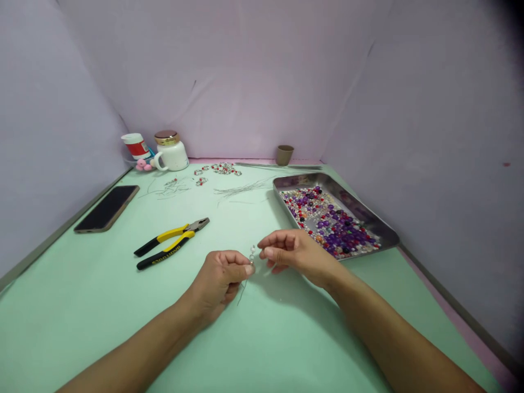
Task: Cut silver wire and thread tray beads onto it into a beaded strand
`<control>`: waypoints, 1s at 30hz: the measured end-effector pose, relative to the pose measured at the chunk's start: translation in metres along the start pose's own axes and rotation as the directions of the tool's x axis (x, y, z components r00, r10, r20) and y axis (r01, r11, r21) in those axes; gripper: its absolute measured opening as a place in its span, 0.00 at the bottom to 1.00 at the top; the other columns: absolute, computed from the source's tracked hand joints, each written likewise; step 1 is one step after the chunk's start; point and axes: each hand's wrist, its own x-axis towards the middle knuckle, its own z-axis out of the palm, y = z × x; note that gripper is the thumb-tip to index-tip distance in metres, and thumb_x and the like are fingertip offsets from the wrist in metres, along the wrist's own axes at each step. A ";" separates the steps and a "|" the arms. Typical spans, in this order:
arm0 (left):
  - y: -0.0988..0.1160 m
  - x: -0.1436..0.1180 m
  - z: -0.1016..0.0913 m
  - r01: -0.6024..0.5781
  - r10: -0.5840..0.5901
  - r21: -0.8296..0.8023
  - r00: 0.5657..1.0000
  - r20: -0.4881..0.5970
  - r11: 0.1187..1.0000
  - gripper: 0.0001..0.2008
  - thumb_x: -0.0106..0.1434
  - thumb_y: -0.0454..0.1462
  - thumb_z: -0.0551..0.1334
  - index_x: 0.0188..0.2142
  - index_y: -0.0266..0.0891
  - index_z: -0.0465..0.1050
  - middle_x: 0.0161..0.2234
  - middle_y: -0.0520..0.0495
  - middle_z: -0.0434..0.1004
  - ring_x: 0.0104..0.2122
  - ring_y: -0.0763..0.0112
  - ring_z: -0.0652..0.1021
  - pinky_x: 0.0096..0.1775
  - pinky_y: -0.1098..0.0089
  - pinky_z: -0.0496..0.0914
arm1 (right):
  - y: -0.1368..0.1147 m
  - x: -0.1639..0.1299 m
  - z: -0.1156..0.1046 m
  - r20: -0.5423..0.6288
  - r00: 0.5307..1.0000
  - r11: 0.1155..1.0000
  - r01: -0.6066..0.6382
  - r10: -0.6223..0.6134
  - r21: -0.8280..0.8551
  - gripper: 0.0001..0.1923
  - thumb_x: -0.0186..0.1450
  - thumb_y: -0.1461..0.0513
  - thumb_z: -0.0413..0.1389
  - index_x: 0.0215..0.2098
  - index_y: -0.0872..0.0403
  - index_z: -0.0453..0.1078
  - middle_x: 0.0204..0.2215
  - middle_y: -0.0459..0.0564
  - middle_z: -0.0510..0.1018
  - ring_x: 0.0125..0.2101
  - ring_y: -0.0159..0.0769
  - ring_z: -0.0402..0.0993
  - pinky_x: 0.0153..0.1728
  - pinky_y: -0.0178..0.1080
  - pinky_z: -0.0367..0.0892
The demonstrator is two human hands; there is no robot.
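**Thin Wire Pin Held Between Both Hands**

The left hand (219,275) is pinched closed on a thin silver wire pin (242,290). The pin's long axis runs near upright, tilted slightly: its free tail points down toward the pale green table (102,305) below the fist, and its top end carries small clear beads (252,252). The right hand (292,251) sits just right of the beads, thumb and forefinger drawn together at them. Yellow-and-black pliers (172,244) lie left of the left hand. A steel tray of mixed beads (385,232) lies beyond the right hand.
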 end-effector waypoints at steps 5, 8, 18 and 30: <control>-0.003 -0.002 0.002 0.035 -0.039 0.072 0.998 0.059 0.997 0.07 0.46 0.33 0.62 0.18 0.36 0.63 0.10 0.62 0.49 0.11 0.87 0.46 0.14 0.77 0.39 | 0.004 0.001 0.014 -0.003 0.999 0.995 -0.046 0.046 0.091 0.15 0.46 0.58 0.63 0.29 0.59 0.69 0.17 0.44 0.72 0.17 0.27 0.68 0.19 0.32 0.67; -0.006 -0.001 0.004 0.012 -0.016 0.085 0.999 0.047 0.996 0.07 0.47 0.34 0.62 0.18 0.36 0.64 0.10 0.62 0.49 0.11 0.86 0.46 0.14 0.76 0.40 | 0.007 0.003 0.021 -0.113 0.990 0.987 -0.066 0.082 0.145 0.15 0.41 0.59 0.65 0.22 0.58 0.66 0.12 0.41 0.70 0.14 0.25 0.66 0.18 0.31 0.66; -0.007 -0.005 0.015 -0.152 0.196 0.288 0.972 -0.132 0.946 0.07 0.48 0.35 0.61 0.18 0.36 0.65 0.10 0.61 0.51 0.12 0.84 0.51 0.15 0.77 0.45 | 0.012 0.006 0.026 -0.194 0.979 0.959 -0.008 0.065 0.282 0.17 0.39 0.59 0.66 0.21 0.58 0.66 0.13 0.41 0.71 0.16 0.26 0.68 0.21 0.32 0.68; -0.006 0.001 0.003 -0.075 0.084 0.201 0.996 -0.036 0.977 0.05 0.46 0.33 0.60 0.18 0.36 0.66 0.08 0.62 0.51 0.10 0.85 0.50 0.14 0.77 0.43 | 0.010 0.003 0.017 0.010 0.999 0.966 -0.053 0.052 0.253 0.21 0.42 0.63 0.64 0.31 0.56 0.61 0.17 0.40 0.71 0.17 0.27 0.68 0.22 0.34 0.67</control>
